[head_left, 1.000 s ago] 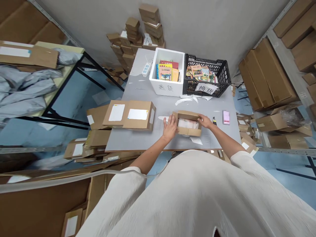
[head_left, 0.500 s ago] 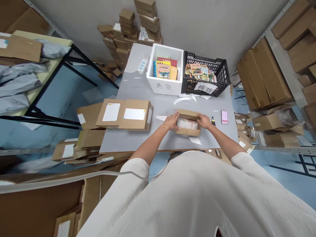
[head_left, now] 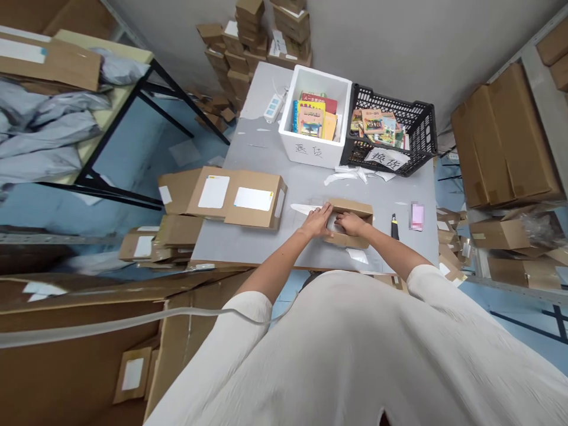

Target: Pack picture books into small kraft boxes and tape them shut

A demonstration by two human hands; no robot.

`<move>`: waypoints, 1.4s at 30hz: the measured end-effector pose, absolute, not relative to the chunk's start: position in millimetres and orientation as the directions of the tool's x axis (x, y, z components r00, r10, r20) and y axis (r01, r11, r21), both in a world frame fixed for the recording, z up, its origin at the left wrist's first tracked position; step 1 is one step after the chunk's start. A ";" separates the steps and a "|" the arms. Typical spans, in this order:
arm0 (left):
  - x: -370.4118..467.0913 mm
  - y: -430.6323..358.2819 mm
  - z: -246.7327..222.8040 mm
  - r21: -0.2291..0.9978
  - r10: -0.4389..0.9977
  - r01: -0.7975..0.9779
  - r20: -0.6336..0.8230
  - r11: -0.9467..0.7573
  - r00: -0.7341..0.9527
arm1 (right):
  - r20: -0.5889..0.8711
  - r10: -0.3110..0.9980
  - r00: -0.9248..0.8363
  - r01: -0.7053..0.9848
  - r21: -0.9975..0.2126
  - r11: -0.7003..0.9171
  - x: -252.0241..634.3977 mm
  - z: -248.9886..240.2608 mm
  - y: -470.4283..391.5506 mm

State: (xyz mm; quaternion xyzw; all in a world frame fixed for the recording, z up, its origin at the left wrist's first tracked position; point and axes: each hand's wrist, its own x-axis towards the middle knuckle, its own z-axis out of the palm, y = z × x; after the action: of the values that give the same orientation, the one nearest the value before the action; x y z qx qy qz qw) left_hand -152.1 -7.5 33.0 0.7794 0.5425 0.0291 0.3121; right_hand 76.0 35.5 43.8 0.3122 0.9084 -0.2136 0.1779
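A small cardboard box [head_left: 352, 206] stands with its top open on the grey table [head_left: 266, 248], close to the front edge. My left hand [head_left: 318, 221] grips the left end of this box. Inside the opening is my right hand [head_left: 350, 223], its fingers bent down onto the pale contents, which it largely covers. Whether those fingers hold anything is hidden. To the right lie a black and yellow cutter [head_left: 394, 227] and a pink item [head_left: 417, 216]. A white paper scrap [head_left: 357, 255] is in front of the box.
Behind stand a white foam box [head_left: 310, 151] and a black crate [head_left: 390, 158], both holding books. Closed cartons [head_left: 255, 213] sit at the table's left. Paper strips [head_left: 348, 175] lie behind the small box. Shelving with cartons [head_left: 506, 142] flanks the right.
My right hand has moved from the right end of the box into its opening. My left hand remains at the left end. The whole view has shifted slightly.
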 end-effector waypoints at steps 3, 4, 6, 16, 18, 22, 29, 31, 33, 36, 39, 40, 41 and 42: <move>-150.3 -11.1 34.3 0.518 0.867 0.835 -0.313 -0.186 0.387 | -0.454 0.426 -0.783 0.587 -0.309 0.748 65.5 27.6 40.3; -150.0 -11.9 34.3 0.519 0.868 0.837 -0.319 -0.176 0.381 | -0.455 0.409 -0.791 0.573 -0.317 0.756 63.4 22.9 41.8; -149.8 -13.1 33.7 0.518 0.866 0.840 -0.335 -0.161 0.373 | -0.471 0.374 -0.799 0.545 -0.304 0.781 60.7 15.0 43.9; -151.8 -15.1 33.1 0.502 0.856 0.852 -0.365 -0.148 0.365 | -0.443 0.341 -0.829 0.509 -0.345 0.788 61.5 1.0 45.9; -151.4 -14.9 34.8 0.499 0.855 0.854 -0.371 -0.146 0.362 | -0.455 0.342 -0.823 0.513 -0.336 0.790 62.6 0.8 46.9; -150.8 -14.8 37.6 0.488 0.854 0.859 -0.371 -0.155 0.365 | -0.453 0.348 -0.821 0.526 -0.363 0.769 64.9 2.2 47.9; -149.5 -14.1 37.0 0.479 0.857 0.864 -0.370 -0.155 0.359 | -0.502 0.315 -0.805 0.485 -0.253 0.837 57.0 8.4 45.1; -148.9 -13.6 38.5 0.480 0.855 0.865 -0.377 -0.149 0.357 | -0.486 0.319 -0.814 0.484 -0.261 0.836 55.4 12.0 44.9; -148.2 -13.0 41.3 0.473 0.853 0.869 -0.387 -0.143 0.351 | -0.459 0.317 -0.830 0.463 -0.251 0.850 56.9 17.1 44.1; -147.6 -12.1 46.1 0.447 0.842 0.882 -0.409 -0.151 0.351 | -0.424 0.257 -0.869 0.351 -0.161 0.922 65.8 27.6 41.8; -148.1 -10.9 48.5 0.427 0.837 0.888 -0.411 -0.172 0.360 | -0.395 0.199 -0.897 0.245 -0.068 0.967 79.8 39.6 39.9; -148.5 -10.3 48.6 0.427 0.840 0.887 -0.404 -0.178 0.363 | -0.390 0.197 -0.899 0.236 -0.054 0.970 84.8 43.8 39.9; -148.9 -9.6 48.3 0.429 0.842 0.884 -0.396 -0.184 0.367 | -0.389 0.202 -0.899 0.239 -0.047 0.970 90.0 48.2 40.2; -149.5 -8.9 47.7 0.433 0.843 0.881 -0.388 -0.190 0.373 | -0.387 0.214 -0.897 0.252 -0.048 0.967 95.3 52.9 40.8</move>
State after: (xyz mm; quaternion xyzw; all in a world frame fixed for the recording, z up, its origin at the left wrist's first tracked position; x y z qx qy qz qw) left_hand -149.5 -8.9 47.7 0.7706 0.5592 -0.0314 0.3040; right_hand 95.3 40.8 52.9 0.1197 0.9727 -0.0482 0.1929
